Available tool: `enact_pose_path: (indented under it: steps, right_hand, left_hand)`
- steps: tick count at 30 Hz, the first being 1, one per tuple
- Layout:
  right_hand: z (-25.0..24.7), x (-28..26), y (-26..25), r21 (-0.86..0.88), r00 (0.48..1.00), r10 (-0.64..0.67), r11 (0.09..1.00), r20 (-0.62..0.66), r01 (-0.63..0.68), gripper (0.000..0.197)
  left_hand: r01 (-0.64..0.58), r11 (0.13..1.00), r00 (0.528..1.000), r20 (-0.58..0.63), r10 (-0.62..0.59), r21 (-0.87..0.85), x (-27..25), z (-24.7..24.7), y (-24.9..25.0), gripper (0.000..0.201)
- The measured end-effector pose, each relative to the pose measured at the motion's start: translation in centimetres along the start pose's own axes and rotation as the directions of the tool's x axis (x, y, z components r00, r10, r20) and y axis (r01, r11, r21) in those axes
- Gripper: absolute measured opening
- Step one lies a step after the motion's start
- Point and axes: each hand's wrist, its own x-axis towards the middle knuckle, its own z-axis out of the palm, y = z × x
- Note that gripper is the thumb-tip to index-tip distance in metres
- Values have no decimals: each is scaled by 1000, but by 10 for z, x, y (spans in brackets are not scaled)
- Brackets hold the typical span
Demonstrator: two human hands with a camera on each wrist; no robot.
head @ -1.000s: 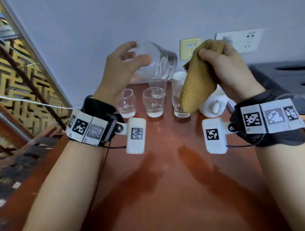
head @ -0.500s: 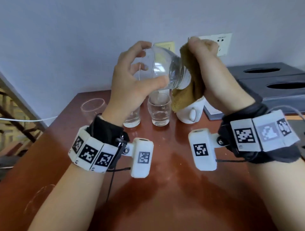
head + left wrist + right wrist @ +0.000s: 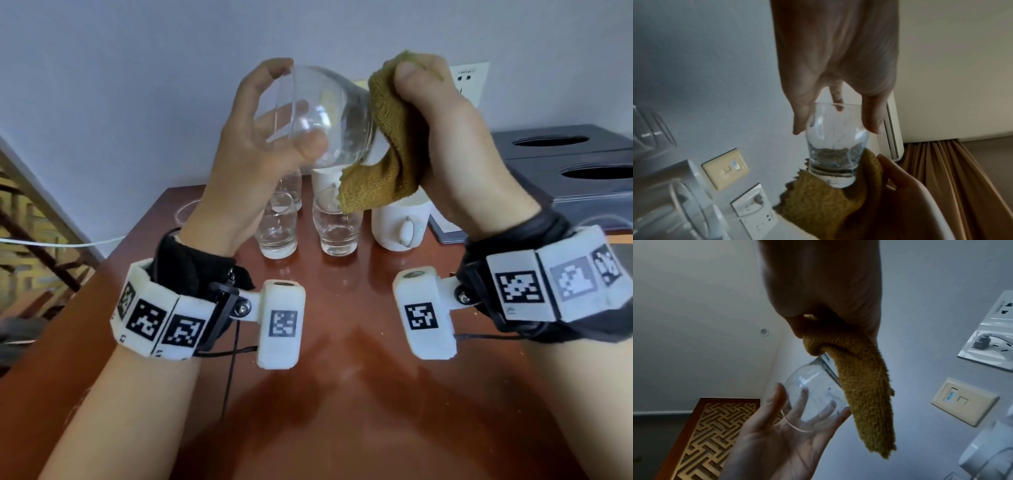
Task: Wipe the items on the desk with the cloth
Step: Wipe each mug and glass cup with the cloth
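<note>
A clear drinking glass [image 3: 322, 120] is held on its side above the desk, mouth to the left. My left hand [image 3: 260, 137] grips it near the rim, thumb underneath and fingers over the top; the left wrist view shows the glass [image 3: 836, 146] between those fingers. My right hand [image 3: 435, 130] clutches a mustard-yellow cloth [image 3: 387, 147] and presses it round the thick base of the glass. In the right wrist view the cloth [image 3: 863, 394] hangs from the fist over the glass [image 3: 813, 395].
On the red-brown desk [image 3: 342, 394] stand two small glasses [image 3: 277, 226] [image 3: 337, 226], a taller one behind, and a white mug [image 3: 400, 222]. Another glass [image 3: 186, 212] sits at the far left edge. A dark box with oval openings [image 3: 565, 164] lies right. Wall sockets [image 3: 469, 82] are behind.
My right hand has brought the cloth from beside the glass onto its base. Both hands and the glass have risen and come closer together; the head view has swung rightward.
</note>
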Motion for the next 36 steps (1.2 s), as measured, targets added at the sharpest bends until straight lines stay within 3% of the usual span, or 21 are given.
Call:
enact_pose_path:
  steps: [4,10,18,22,24,27,29,33,36]
  right_hand:
    - [4,-2,1,-27,998,-20,999,62,22,23]
    - [3,-3,4,-98,997,-22,995,72,29,21]
    - [-6,-1,1,-169,1000,-26,985,0,25,20]
    - [-8,-1,2,-154,998,-59,986,-8,57,24]
    - [-10,0,2,-84,995,-91,993,-39,88,37]
    - [-13,5,2,-12,996,-42,999,-84,41,65]
    - [-14,7,3,-88,998,-5,996,-65,-1,58]
    - [-15,4,11,-267,998,-29,964,-48,15,18]
    - [-12,0,11,-317,993,-119,942,-4,111,17]
  left_hand:
    - [195,964,968,-122,-219,-182,1,2,3,62]
    - [356,859,909,-79,-410,-368,-1,6,4,61]
    - [382,858,918,37,-394,-343,-1,7,9,74]
    - [349,853,930,28,-367,-387,-2,9,8,52]
    - [329,843,936,28,-351,-425,-2,10,6,47]
    - [311,845,943,30,-332,-434,-5,17,4,22]
    - [318,859,940,16,-341,-402,-6,21,3,17]
    - [344,864,913,-86,-399,-367,-5,28,1,68]
    - [319,877,908,-150,-391,-358,-5,32,-2,70]
